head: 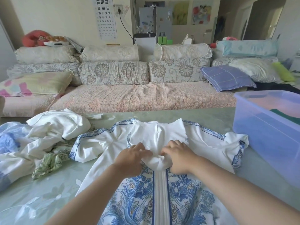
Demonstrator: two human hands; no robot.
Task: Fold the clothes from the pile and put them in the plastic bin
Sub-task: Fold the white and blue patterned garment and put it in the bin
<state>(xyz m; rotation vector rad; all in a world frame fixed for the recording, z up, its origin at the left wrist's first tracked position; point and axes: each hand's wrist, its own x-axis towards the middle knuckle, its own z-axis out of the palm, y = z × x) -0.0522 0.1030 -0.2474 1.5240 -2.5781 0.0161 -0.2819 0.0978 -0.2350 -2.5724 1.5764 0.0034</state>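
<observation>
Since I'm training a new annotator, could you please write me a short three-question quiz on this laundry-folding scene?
1. True or false: the plastic bin is empty.
2. The pile of unfolded clothes lies on which side of the dress? A. the person's left B. the person's right C. behind it
3. Fill in: the left hand and right hand both touch the ____.
Key: 1 false, a green garment lies inside; 2 A; 3 dress.
</observation>
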